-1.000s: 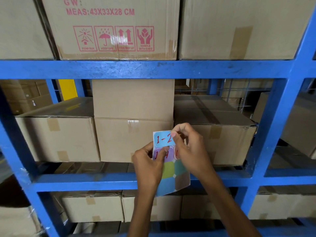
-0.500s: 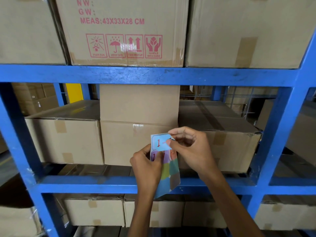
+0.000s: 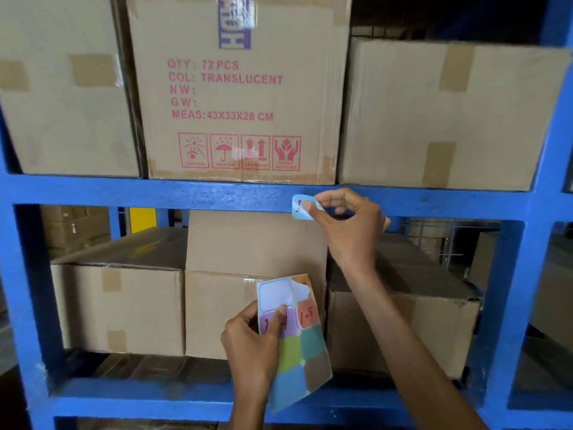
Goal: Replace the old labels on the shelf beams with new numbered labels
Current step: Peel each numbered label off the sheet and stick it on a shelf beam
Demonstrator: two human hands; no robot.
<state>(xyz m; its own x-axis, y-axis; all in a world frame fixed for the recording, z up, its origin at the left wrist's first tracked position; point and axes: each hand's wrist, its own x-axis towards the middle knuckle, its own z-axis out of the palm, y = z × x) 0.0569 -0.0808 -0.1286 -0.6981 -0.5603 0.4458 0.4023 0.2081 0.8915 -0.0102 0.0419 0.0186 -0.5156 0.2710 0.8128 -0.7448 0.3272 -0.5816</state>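
Observation:
My right hand pinches a light blue label with red writing and holds it against the front of the upper blue shelf beam. Lower down, my left hand grips a sheet of coloured labels in front of the boxes. The sheet's top left slot is blank white. A purple label under my thumb and an orange label marked 1-5 sit below it. The lower coloured labels on the sheet carry no writing that I can read.
Cardboard boxes fill the upper shelf, the middle one printed "72 PCS TRANSLUCENT". More boxes stand on the shelf below, behind the lower beam. Blue uprights frame the bay at left and right.
My right hand peeled the blue label off the sheet and raised it to the upper beam. My left hand stayed low with the sheet. The view tilted upward.

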